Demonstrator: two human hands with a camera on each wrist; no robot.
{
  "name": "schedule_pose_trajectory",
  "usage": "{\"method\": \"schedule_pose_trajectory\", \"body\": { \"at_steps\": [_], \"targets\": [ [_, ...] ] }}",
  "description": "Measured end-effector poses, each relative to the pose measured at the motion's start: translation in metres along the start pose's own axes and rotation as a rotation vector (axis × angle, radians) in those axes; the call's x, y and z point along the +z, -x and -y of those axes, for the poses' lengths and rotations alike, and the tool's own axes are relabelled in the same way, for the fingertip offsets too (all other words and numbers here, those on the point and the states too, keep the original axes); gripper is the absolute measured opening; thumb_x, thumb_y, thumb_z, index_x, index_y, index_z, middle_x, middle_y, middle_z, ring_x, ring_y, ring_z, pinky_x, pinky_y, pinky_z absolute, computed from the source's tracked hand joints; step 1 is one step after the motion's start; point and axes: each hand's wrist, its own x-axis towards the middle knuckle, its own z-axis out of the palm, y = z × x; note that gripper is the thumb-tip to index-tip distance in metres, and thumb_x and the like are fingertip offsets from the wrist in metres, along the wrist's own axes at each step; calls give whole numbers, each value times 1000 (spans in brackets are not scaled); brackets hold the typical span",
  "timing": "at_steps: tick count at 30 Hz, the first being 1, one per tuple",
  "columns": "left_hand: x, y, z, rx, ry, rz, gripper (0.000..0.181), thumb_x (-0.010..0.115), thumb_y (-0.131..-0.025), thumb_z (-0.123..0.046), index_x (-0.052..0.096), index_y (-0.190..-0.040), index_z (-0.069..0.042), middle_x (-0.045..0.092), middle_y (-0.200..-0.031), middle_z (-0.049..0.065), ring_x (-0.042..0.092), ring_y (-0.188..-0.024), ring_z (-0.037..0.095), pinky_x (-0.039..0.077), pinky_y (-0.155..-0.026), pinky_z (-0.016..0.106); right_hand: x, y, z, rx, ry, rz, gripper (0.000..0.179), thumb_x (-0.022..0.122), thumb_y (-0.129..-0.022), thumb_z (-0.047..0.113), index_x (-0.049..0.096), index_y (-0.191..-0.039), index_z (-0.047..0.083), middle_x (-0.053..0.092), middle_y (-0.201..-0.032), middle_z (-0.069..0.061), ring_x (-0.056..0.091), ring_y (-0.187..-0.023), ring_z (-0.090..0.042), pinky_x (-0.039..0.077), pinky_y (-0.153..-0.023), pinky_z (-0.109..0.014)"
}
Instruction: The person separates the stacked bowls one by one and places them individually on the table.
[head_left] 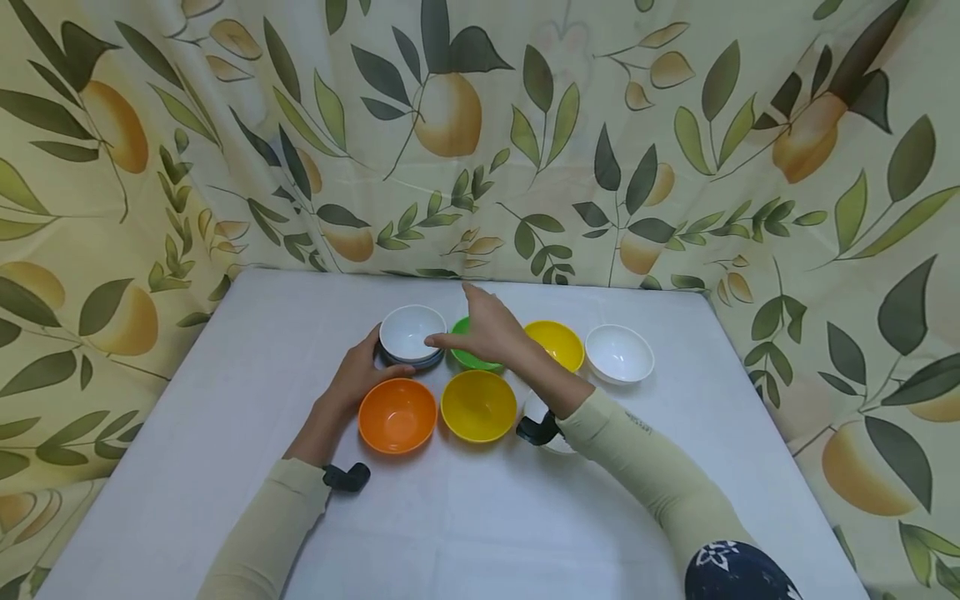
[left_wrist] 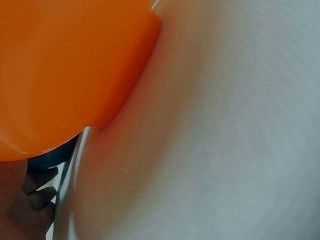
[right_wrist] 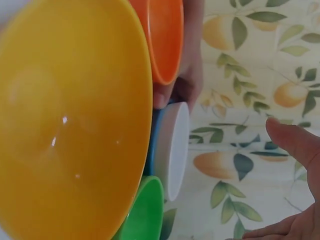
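A white bowl (head_left: pixel 408 325) is stacked in a dark blue bowl (head_left: pixel 431 363) at the back left of the group. My left hand (head_left: pixel 352 377) grips the blue bowl at its left and near side, the thumb along its front. In the left wrist view, the orange bowl (left_wrist: pixel 70 65) covers most of that hand (left_wrist: pixel 37 202). My right hand (head_left: pixel 491 332) hovers over the green bowl (head_left: pixel 471 360), fingers straight and thumb stretched toward the white bowl's rim. The right wrist view has this hand (right_wrist: pixel 300 165) holding nothing, with a gap between its thumb and the white bowl (right_wrist: pixel 172 150).
In front of the stack are the orange bowl and a yellow bowl (head_left: pixel 478 406). A white bowl (head_left: pixel 558 443) is partly hidden under my right forearm. Farther right stand another yellow bowl (head_left: pixel 557 342) and a white bowl (head_left: pixel 619 354). A leaf-and-fruit patterned curtain (head_left: pixel 465 208) borders the white table (head_left: pixel 465 517).
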Motion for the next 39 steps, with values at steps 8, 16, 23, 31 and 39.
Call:
{"method": "schedule_pose_trajectory", "body": {
  "at_steps": [8,16,23,31,39],
  "targets": [
    [-1,0,0,-1,-15,5,112,86,-86,-50,22,-167,-6,33,-168,15,30,-155,35,25,-125,55,19,-27,9,20,55,48,117,87,-80,59,32,-161,-4,40,-163,-21,37,-150,-41,34,-122,-54],
    [-1,0,1,22,-10,3,106,86,-87,-46,26,-166,-7,40,-164,16,36,-151,36,28,-124,56,37,-44,15,-33,176,97,101,88,-78,61,48,-144,-4,63,-128,-17,58,-112,-29,46,-111,-45],
    [-1,0,1,32,-1,-6,103,86,-87,-46,30,-165,-10,44,-161,15,41,-147,35,31,-123,56,48,-56,15,-19,234,111,95,88,-77,63,52,-138,-1,65,-120,-13,57,-105,-26,49,-101,-40],
    [0,-1,2,15,3,-6,106,87,-86,-49,28,-165,-10,43,-162,16,40,-148,36,30,-123,57,54,-61,11,11,302,159,93,89,-75,64,55,-134,1,65,-115,-11,56,-103,-26,48,-100,-38],
    [0,-2,3,21,-3,-7,106,83,-88,-52,27,-166,-9,41,-163,17,38,-149,37,29,-123,57,54,-64,7,7,275,195,95,91,-71,64,56,-134,1,66,-115,-11,57,-102,-25,47,-102,-40]
  ]
}}
